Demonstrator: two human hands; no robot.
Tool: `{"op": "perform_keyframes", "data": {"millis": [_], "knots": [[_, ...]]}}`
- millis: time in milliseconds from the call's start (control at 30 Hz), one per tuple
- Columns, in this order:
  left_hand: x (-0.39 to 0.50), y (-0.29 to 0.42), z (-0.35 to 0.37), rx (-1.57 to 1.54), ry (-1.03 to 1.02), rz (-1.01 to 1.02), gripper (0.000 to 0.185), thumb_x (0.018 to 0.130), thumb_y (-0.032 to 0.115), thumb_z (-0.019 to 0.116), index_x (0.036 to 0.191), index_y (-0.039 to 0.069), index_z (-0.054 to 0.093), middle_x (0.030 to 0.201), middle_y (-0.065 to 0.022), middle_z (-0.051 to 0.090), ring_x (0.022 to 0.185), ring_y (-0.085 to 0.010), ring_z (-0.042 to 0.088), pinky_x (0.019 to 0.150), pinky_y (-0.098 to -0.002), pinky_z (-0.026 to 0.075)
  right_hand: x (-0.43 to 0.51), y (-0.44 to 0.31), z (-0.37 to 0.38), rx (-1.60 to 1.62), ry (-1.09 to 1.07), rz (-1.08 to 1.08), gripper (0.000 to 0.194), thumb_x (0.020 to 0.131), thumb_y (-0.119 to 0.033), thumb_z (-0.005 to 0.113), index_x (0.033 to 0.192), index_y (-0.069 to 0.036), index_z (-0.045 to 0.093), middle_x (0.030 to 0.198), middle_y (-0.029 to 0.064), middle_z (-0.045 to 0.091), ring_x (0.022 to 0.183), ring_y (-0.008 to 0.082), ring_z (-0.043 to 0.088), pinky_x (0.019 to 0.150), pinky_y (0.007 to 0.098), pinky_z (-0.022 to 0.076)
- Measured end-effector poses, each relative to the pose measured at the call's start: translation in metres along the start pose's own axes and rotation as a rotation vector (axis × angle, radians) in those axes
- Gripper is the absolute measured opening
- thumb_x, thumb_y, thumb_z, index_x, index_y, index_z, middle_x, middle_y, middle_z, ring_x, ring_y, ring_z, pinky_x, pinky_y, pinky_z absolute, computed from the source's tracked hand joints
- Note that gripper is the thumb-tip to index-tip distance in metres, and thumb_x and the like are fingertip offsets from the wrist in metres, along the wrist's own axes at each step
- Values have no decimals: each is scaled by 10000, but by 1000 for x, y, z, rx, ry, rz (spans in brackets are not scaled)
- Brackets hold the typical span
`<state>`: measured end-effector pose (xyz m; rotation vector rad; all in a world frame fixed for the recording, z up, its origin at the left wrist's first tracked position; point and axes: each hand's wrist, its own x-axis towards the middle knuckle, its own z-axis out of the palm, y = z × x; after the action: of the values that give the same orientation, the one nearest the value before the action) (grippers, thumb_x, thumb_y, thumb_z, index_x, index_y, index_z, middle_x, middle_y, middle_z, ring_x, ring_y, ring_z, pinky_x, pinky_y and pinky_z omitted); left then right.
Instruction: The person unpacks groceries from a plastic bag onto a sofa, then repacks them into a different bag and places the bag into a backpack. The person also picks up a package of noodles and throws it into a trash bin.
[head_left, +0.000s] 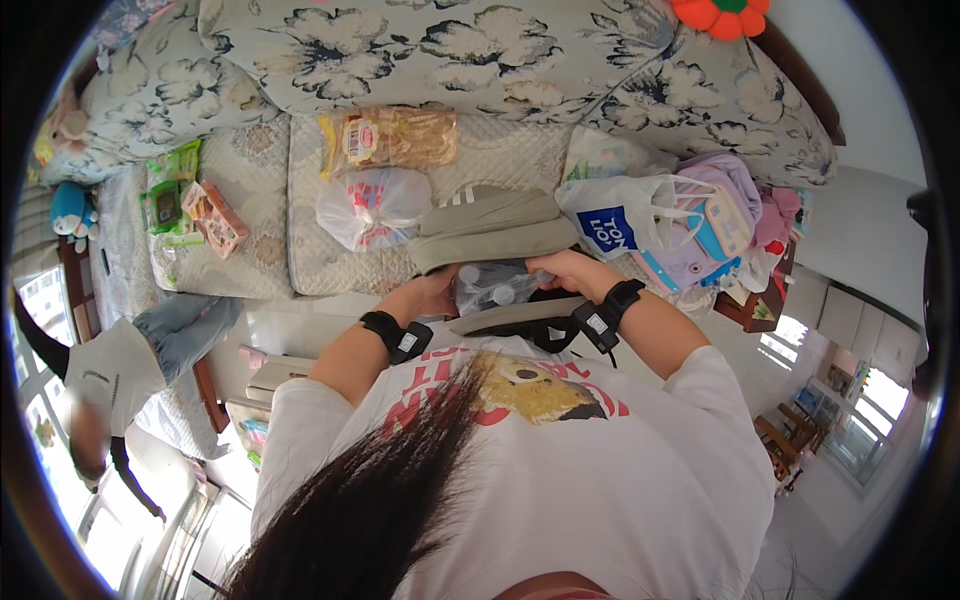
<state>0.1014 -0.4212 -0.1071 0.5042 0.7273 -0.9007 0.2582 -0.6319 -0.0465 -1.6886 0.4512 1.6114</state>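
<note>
Close to my chest, a grey-green backpack (491, 232) stands open at the edge of the sofa. Inside its opening lies a clear plastic bag with bottles (491, 286), two round caps showing through. My left hand (439, 292) is at the left side of the opening, beside the clear bag; its fingers are mostly hidden by the backpack. My right hand (561, 271) is at the right side, fingers curled at the clear bag's edge. Whether either hand grips the bag or the backpack's rim is not plain. Both wrists wear black straps with small devices.
Left of the backpack are a knotted white plastic bag (373, 210) and packaged bread (390, 142). A pink box (215, 219) lies farther left. White shopping bag (619, 217) and lilac backpack (712, 217) are at right. Another person (120, 367) stands at far left.
</note>
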Motion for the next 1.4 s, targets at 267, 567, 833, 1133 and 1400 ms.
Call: {"op": "perform_keyframes", "data": {"millis": [267, 567, 833, 1133, 1400], "knots": [[-32, -5, 62, -201, -80, 106, 623, 881, 579, 398, 1338, 158, 357, 1331, -58, 436, 1147, -244, 474, 912, -389, 424, -7, -14, -24, 41, -137, -40, 153, 729, -39, 632, 857, -78, 558, 723, 28, 562, 567, 160, 536, 450, 281, 391], [0, -26, 13, 22, 32, -34, 296, 899, 238, 545, 1147, 81, 506, 1150, -97, 533, 1064, -225, 519, 901, -338, 443, 26, 21, -42, -497, 135, -251, 421, 747, -165, 668, 1136, -63, 544, 987, 117, 615, 781, 299, 616, 674, 375, 497], [-18, -40, -83, 852, 454, 168, 254, 777, 134, 619, 995, 9, 583, 823, -84, 614, 779, -193, 580, 689, -321, 464, -24, 45, -48, -958, 215, -481, 479, 780, -379, 621, 1117, -46, 548, 925, 210, 626, 822, 373, 597, 731, 416, 480], [37, -44, -89, 625, 171, 219, 276, 924, 231, 435, 1029, 55, 620, 946, -23, 638, 801, -126, 563, 710, -243, 438, -110, 42, 1, -1293, -9, -741, 273, 763, -314, 629, 839, -52, 618, 763, 103, 552, 748, 308, 573, 639, 408, 449], [60, -46, -84, 668, 229, 38, 279, 846, 313, 472, 816, 70, 605, 711, -24, 574, 619, -124, 514, 536, -242, 375, -120, 41, 4, -1137, 63, -770, 249, 810, -296, 585, 785, -51, 625, 758, 86, 549, 733, 297, 569, 622, 390, 447]]}}
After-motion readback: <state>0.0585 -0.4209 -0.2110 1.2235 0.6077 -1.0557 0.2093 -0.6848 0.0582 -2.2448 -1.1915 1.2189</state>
